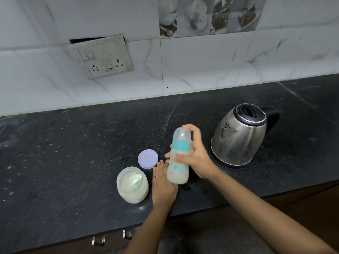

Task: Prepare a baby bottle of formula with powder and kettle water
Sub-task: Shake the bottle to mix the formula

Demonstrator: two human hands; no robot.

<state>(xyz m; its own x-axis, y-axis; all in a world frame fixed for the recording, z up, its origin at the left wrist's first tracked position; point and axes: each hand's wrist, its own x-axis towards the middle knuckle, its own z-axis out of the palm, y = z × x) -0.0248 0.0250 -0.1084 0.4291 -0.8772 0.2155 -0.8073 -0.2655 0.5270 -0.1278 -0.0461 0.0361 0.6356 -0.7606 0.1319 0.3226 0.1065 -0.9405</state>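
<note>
kettle (pixel 240 136): scuffed brushed metal, black plastic lid | bottle (pixel 178 158): cloudy plastic | jar (pixel 132 186): translucent plastic | counter (pixel 73 153): matt speckled stone | wall (pixel 201 66): glossy tile

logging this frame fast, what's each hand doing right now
Left hand: open, flat on the counter, holding nothing.
Right hand: closed around the bottle.

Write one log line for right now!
right hand: grips capped bottle, milky inside | left hand: flat on counter | jar: open, lid beside | kettle: shut
</note>
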